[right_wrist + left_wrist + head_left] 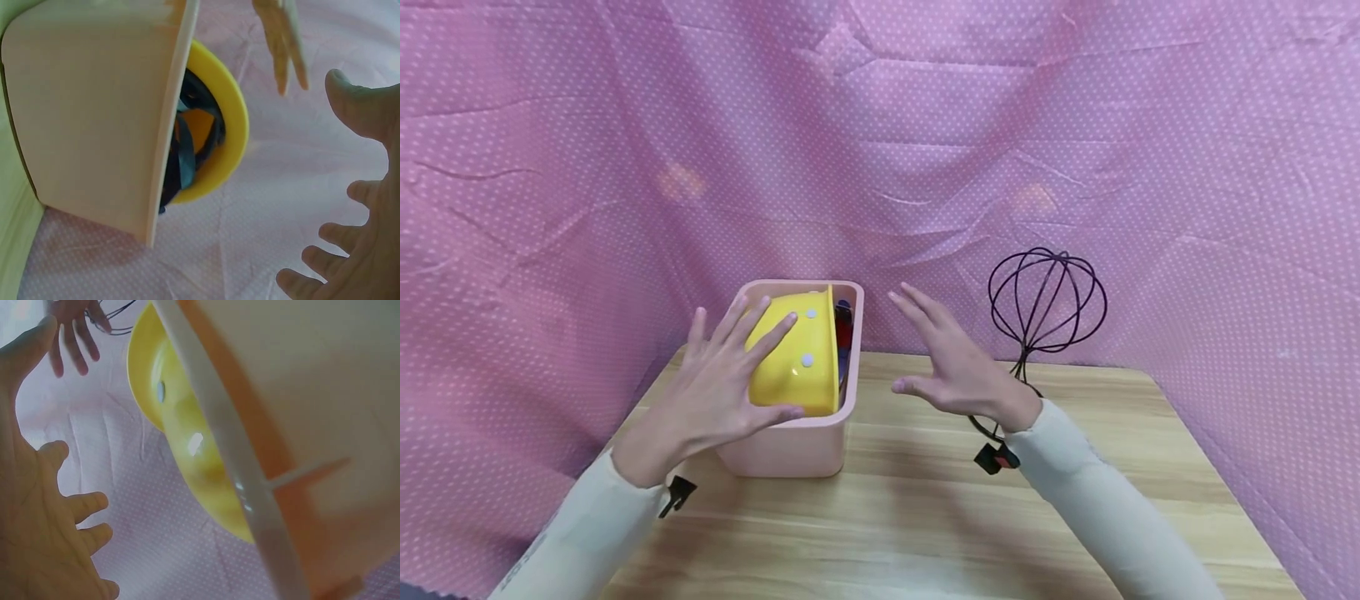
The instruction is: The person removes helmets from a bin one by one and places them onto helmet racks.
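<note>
A yellow hard hat point(793, 379) sits tilted on its side in a pale pink bin point(786, 457), its brim upright and facing right. Over the bin's left side hovers my left hand point(711, 396), fingers spread, holding nothing; the left wrist view shows it apart from the hat. To the right of the bin my right hand point(962, 367) is held in the air with straight fingers and nothing in it. Dark straps point(186, 153) show inside the hat in the right wrist view. The bin wall hides the hat's lower part.
A black wire stand point(1027, 345) with a balloon-shaped top stands at the back right, partly behind my right hand and wrist. Everything rests on a wooden table point(895, 517). Pink dotted cloth point(880, 150) hangs around the back and sides.
</note>
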`<move>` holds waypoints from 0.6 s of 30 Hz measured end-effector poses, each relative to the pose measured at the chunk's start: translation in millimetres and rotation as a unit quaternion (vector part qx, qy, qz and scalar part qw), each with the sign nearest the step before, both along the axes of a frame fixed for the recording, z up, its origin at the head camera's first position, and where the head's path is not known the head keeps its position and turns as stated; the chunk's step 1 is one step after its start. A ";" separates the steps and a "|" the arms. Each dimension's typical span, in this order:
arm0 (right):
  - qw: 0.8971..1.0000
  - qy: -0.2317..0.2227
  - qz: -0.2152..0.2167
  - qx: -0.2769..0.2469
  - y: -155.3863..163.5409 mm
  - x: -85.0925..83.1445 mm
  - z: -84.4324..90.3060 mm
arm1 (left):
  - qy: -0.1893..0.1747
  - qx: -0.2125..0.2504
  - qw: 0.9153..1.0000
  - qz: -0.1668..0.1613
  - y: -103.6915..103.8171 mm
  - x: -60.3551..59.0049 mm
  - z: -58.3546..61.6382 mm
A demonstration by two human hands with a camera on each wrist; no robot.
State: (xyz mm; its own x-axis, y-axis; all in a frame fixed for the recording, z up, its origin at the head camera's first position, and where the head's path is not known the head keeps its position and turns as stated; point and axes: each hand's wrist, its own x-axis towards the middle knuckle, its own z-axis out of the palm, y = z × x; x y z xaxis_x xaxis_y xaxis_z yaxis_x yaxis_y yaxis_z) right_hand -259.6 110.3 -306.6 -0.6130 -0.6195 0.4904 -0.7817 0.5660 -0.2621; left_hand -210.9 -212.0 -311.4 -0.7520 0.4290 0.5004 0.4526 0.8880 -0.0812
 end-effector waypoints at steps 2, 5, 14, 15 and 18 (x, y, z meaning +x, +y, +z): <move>1.000 -0.004 0.003 -0.002 -5.4 -1.9 -2.3 | -0.005 0.007 1.000 0.007 -4.2 1.1 -2.3; 1.000 -0.012 0.005 -0.004 -12.4 -4.5 -5.2 | -0.011 0.011 1.000 0.023 -10.7 3.0 -5.2; 0.997 -0.081 -0.003 0.015 -32.4 -7.3 -11.6 | -0.059 0.033 0.996 0.054 -28.7 5.3 -19.4; 0.996 -0.087 -0.003 0.016 -34.9 -7.8 -12.4 | -0.067 0.038 0.995 0.057 -30.4 5.4 -21.5; 0.994 -0.102 -0.010 0.025 -41.8 -9.4 -15.6 | -0.078 0.053 0.993 0.065 -35.2 5.3 -26.9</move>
State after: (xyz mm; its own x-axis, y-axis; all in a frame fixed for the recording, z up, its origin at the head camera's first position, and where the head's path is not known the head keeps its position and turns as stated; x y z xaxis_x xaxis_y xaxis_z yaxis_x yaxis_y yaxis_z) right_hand -269.0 68.4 -322.2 -0.7093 -0.6264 0.3232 -0.7033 0.5980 -0.3843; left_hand -205.6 -247.2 -338.3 -0.8694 0.2749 0.4106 0.3339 0.9393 0.0782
